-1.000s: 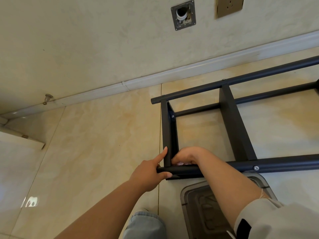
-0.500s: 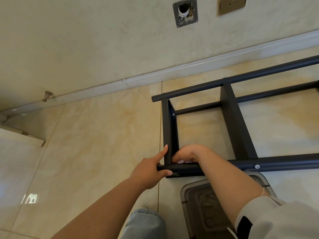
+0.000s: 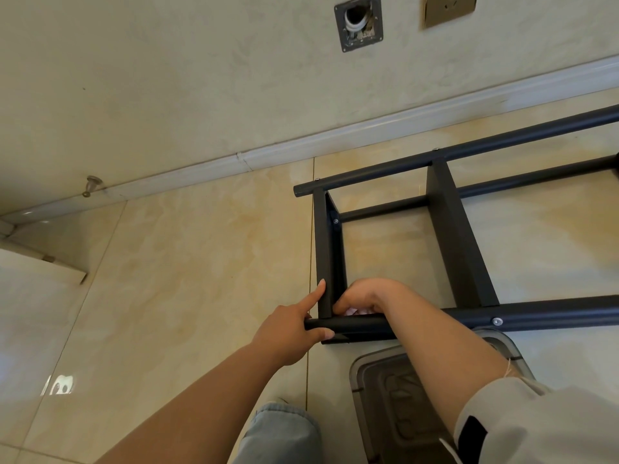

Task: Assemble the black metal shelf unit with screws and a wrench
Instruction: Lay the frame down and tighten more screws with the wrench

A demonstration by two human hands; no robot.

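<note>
From your head camera, the black shelf (image 3: pixel 459 242) lies on its side on the tile floor (image 3: pixel 187 262), close to the wall (image 3: pixel 201 78). Its long tubes run off to the right.

Your left hand (image 3: pixel 288 329) holds the end of the near tube (image 3: pixel 351 326). The thumb sits under the tube, and the pointer finger sticks straight up along the flat end bar (image 3: pixel 323 249). Your left fingers are curled round the tube.

Your right hand (image 3: pixel 368 296) reaches over the same tube, just beside the left hand, into the corner where the tube meets the end bar. Its fingers are curled down and pinching something small and pale. You cannot tell what it is.

A silver screw (image 3: pixel 497 321) shows in the near tube farther right. A grey bin (image 3: pixel 402 396) sits under your right arm.
</note>
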